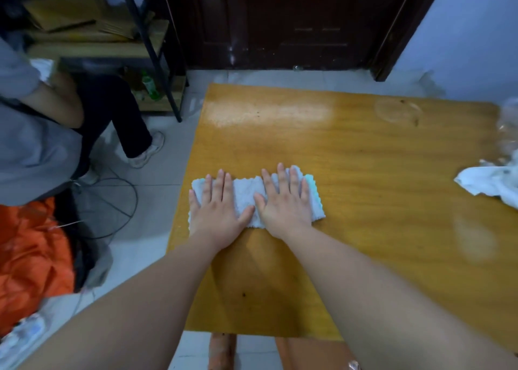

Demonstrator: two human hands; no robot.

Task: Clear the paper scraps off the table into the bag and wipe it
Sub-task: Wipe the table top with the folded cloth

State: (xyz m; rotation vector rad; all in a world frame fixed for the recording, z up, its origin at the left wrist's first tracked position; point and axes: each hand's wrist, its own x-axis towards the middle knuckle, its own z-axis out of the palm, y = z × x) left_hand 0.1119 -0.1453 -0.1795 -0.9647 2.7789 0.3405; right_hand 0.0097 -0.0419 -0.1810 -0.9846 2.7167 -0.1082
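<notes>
Desk [364,156]: yellow-brown wooden top, filling the frame from centre to 3 o'clock; bare over most of its surface, with pale sheen patches near its far edge at 12 o'clock and towards 4 o'clock.

Bag [508,134]: clear plastic, crumpled, at the desk's right edge, 3 o'clock; mostly cut off by the frame, so its contents cannot be told.

Paper scraps [487,183]: white crumpled heap at 3 o'clock, just below the bag and apparently touching it; whether it lies partly inside the bag cannot be told.

Cloth [246,195]: pale, wavy-edged, with a green-tinted right end; lying flat on the desk near its left edge, about 9 o'clock of the desk top.

Left hand [217,207]: palm down on the cloth's left half, grip spread flat, fingers apart, pinching nothing.

Right hand [284,201]: palm down on the cloth's right half, grip likewise flat and spread; thumbs of both hands nearly meet.

Step in hand, as judged: wiping, with both palms pressing the cloth.

Next move calls for: steady downward pressure while sliding the cloth across the unwiped span towards 3 o'clock, stopping short of the white heap, which looks yet to be fully bagged.
</notes>
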